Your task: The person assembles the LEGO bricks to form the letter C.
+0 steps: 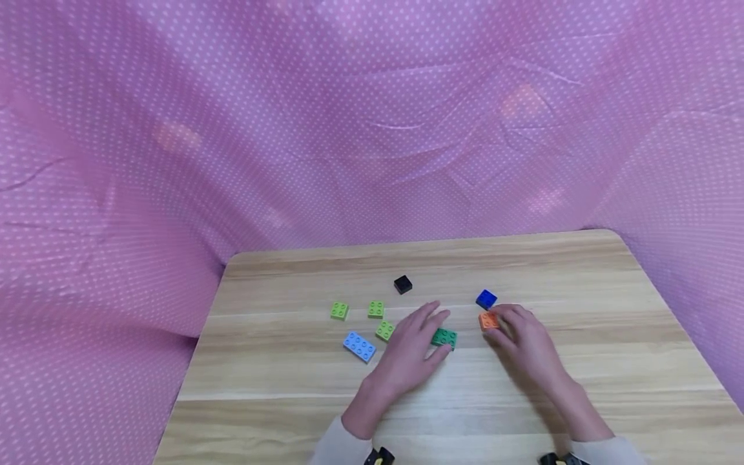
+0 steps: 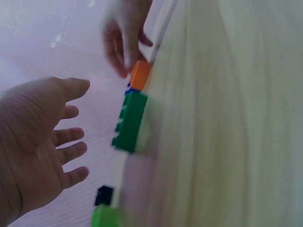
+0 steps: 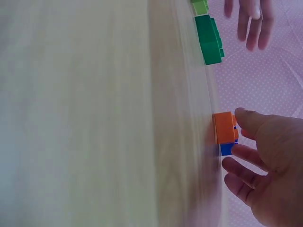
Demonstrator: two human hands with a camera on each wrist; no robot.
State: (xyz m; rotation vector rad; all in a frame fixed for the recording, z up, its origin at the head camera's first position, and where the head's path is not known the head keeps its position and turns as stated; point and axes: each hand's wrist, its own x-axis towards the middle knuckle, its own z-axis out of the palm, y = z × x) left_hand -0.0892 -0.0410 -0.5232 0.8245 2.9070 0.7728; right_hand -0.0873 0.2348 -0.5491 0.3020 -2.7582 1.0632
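Note:
With fingers spread, my left hand (image 1: 407, 352) is over the table beside a dark green toy brick (image 1: 444, 338), whose left end it partly hides. In the left wrist view a gap shows between that hand (image 2: 45, 146) and the green brick (image 2: 129, 124). My right hand (image 1: 531, 345) has its thumb and index finger at opposite sides of an orange brick (image 1: 488, 321), lightly pinching it by its edges. This orange brick (image 3: 224, 127) sits on the table. Just behind it lies a dark blue brick (image 1: 486, 299).
Left of my hands lie a light blue brick (image 1: 359, 347) and lime bricks, one at the far left (image 1: 340, 310), another (image 1: 376, 309) and a third (image 1: 384, 330) beside my left hand. A black brick (image 1: 403, 284) lies farther back. Pink dotted cloth (image 1: 372, 129) surrounds the wooden table (image 1: 261, 368).

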